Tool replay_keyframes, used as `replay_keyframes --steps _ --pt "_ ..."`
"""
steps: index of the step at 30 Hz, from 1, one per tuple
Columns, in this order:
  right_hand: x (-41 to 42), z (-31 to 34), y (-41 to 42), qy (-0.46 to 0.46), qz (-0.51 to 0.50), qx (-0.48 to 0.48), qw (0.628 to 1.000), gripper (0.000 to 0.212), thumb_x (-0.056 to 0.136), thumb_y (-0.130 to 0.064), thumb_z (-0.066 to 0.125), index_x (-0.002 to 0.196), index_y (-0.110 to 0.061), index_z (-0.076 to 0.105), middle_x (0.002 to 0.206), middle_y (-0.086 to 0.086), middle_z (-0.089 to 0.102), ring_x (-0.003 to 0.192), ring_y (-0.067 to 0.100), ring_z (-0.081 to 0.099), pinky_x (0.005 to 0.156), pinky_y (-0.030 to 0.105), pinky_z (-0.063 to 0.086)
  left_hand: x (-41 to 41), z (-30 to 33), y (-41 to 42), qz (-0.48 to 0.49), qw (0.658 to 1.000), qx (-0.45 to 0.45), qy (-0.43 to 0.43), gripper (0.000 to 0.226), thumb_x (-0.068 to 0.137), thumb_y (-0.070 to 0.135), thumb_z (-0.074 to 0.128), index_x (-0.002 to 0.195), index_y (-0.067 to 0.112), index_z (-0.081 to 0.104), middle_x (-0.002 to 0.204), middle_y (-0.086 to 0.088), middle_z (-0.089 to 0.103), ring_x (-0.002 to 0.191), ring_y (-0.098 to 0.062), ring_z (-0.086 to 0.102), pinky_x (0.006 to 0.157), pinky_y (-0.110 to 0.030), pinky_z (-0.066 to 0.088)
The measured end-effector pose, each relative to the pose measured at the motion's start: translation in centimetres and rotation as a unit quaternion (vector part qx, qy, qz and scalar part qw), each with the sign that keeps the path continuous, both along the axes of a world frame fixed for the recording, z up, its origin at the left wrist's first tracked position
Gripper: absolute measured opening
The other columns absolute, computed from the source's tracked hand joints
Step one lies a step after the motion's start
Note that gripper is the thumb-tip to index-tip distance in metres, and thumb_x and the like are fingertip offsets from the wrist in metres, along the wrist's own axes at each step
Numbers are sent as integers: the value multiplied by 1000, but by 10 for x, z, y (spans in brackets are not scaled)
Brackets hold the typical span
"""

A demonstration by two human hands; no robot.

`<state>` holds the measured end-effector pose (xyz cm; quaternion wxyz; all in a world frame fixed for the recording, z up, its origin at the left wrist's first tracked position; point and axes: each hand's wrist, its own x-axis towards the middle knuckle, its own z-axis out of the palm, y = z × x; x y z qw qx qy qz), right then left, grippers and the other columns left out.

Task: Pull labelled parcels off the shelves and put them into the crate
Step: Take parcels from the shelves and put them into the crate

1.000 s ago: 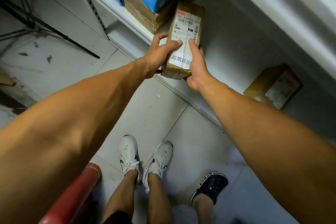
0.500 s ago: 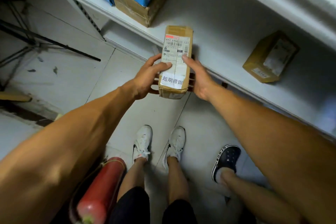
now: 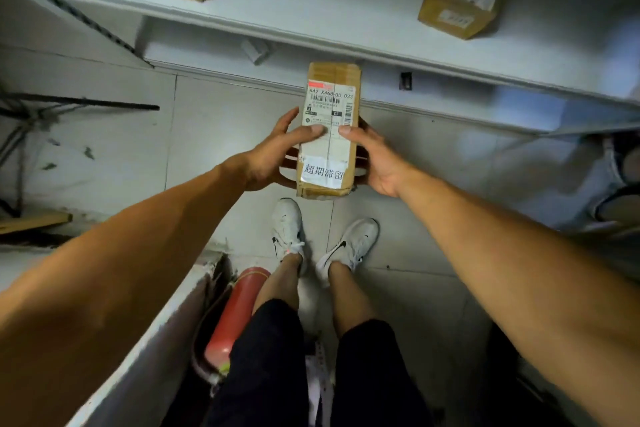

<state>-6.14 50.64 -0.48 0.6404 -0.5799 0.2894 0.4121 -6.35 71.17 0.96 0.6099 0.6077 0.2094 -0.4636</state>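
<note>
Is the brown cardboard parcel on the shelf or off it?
Off: the brown cardboard parcel is held by left hand and right hand above the floor.

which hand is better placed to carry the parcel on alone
Right, marginally. The right hand and left hand both grip the labelled parcel, thumbs on top; no crate shows to favour either.

Both my arms are stretched out in front of me, angled in toward each other. My left hand [image 3: 268,158] grips the left side of the parcel [image 3: 329,135], thumb pressed flat on top. My right hand [image 3: 375,159] mirrors it on the right side, thumb on top, fingers curled underneath.
</note>
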Motion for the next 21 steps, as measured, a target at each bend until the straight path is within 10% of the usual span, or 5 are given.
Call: replay_keyframes --steps 5,11,21 --pt "-42 3 -56 11 -61 -3 998 56 80 -42 74 134 -43 57 115 0 75 113 28 67 90 52 56 -11 -1 -60 -124 992 -14 -14 71 84 60 55 148 47 28 121 -4 66 107 -28 67 75 -40 61" --pt "-101 0 -134 7 -147 -5 989 102 64 -49 83 152 -46 32 121 1 73 113 28 68 88 54 58 -22 -4 -144 -234 972 -17 5 72 80 54 59 147 46 35 121 -4 66 111 -27 64 75 -37 59" --pt "-231 -1 -254 -14 -368 31 929 83 76 -31 79 148 -47 40 123 5 71 112 32 68 94 57 55 -76 -10 -317 -400 916 -27 22 77 78 39 68 148 45 36 128 -2 63 114 -32 62 88 -52 58"
